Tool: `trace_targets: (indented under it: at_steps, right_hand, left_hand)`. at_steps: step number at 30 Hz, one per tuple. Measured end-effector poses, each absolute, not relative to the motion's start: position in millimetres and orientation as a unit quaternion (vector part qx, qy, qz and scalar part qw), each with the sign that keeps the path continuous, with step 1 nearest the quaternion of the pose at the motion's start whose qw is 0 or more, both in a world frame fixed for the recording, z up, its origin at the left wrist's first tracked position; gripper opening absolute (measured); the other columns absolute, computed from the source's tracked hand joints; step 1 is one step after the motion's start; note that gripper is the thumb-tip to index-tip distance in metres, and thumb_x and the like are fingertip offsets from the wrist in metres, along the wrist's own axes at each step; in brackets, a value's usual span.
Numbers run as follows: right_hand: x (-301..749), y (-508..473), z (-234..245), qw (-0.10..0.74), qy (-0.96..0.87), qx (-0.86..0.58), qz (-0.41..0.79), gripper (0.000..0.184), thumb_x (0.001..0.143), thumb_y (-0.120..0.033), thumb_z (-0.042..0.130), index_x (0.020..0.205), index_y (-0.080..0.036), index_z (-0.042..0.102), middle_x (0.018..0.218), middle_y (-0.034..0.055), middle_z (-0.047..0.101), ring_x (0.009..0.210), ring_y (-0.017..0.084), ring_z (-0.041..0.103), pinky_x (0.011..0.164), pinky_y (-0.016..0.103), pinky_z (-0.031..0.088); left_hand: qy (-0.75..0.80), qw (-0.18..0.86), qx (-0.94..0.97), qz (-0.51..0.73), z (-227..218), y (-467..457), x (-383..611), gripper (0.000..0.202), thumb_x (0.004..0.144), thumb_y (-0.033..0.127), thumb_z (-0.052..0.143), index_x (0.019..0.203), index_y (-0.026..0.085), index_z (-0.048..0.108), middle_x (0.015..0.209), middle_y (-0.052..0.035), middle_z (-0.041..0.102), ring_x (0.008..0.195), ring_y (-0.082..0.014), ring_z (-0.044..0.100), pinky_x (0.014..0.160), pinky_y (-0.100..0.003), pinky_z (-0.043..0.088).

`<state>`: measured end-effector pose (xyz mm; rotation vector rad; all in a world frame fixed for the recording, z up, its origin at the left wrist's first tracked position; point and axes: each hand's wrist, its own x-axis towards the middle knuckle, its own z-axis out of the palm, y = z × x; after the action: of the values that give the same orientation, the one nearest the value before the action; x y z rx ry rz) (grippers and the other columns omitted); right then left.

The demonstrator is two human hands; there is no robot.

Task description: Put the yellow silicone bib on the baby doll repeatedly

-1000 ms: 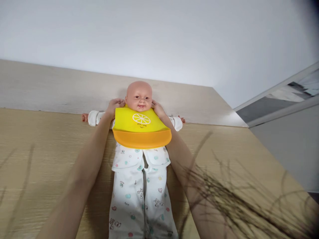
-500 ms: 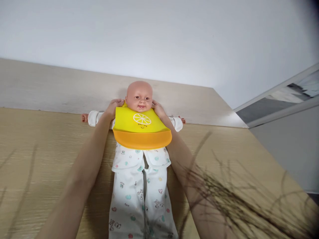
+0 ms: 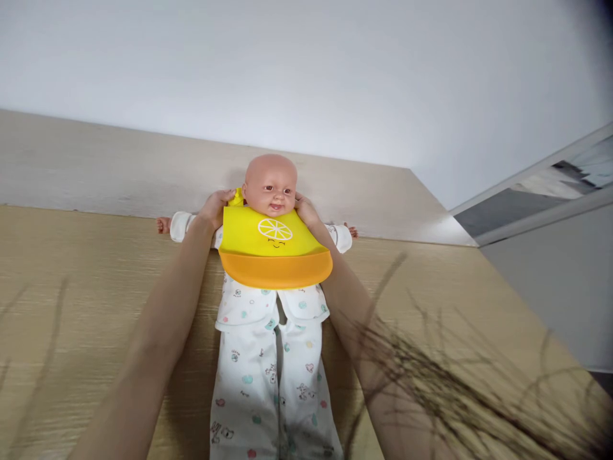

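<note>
A baby doll (image 3: 271, 179) lies on its back with its arms spread out, in white printed clothes (image 3: 249, 358). Over its chest is a yellow bib (image 3: 244, 230) with a lemon-slice print and an orange pocket (image 3: 275, 271) at the bottom. At the left of the doll's neck, my left hand (image 3: 218, 206) is closed on the bib's yellow neck strap (image 3: 238, 197). My right hand (image 3: 306, 209) is at the other side of the neck, fingers curled in behind the head. What those fingers hold is hidden.
The doll lies on a wooden surface (image 3: 96, 306) with a pale raised board (image 3: 96, 160) behind its head. Beyond that is a white wall (image 3: 287, 70). Dark strands of hair (image 3: 445, 383) hang blurred across the lower right.
The doll's head has tilted and shifted slightly to the right, and the bib has moved a little with it. More of the strap shows by my left hand.
</note>
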<state>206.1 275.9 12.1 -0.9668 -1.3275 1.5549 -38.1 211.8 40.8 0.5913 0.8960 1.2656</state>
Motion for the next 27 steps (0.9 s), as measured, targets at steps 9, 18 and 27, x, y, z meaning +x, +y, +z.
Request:
trace_targets:
  at_steps: [9,18,27]
  right_hand:
    - [207.6,285.5,0.3,0.427,-0.518,-0.364,0.645,0.05,0.073,-0.044,0.08,0.119,-0.026,0.071,0.116,0.0041,0.079,0.101,0.025,0.076,0.093,0.042,0.064]
    - [207.0,277.5,9.5,0.442,-0.503,-0.37,0.644,0.044,0.072,-0.041,0.081,0.112,-0.026,0.071,0.111,0.0027,0.079,0.097,0.024,0.074,0.091,0.04,0.062]
    - [206.4,277.1,13.2,0.437,-0.499,-0.391,0.638,0.036,0.076,-0.034,0.076,0.109,-0.024,0.068,0.102,0.0021,0.078,0.099,0.026,0.073,0.095,0.043,0.061]
  left_hand:
    - [0.412,0.656,0.278,0.568,47.3,208.7,-33.7,0.012,0.076,0.028,0.072,0.075,0.016,0.074,0.068,-0.007,0.071,0.065,-0.0237,0.069,0.062,-0.033,0.056]
    - [0.445,0.605,0.364,0.551,49.3,207.0,-42.7,0.006,0.07,0.017,0.076,0.066,0.013,0.073,0.066,-0.0078,0.071,0.056,-0.0183,0.063,0.056,-0.029,0.052]
    - [0.526,0.565,0.413,0.483,65.6,194.8,-53.6,0.011,0.071,0.01,0.082,0.081,0.014,0.078,0.068,-0.0063,0.073,0.055,-0.0174,0.065,0.053,-0.027,0.046]
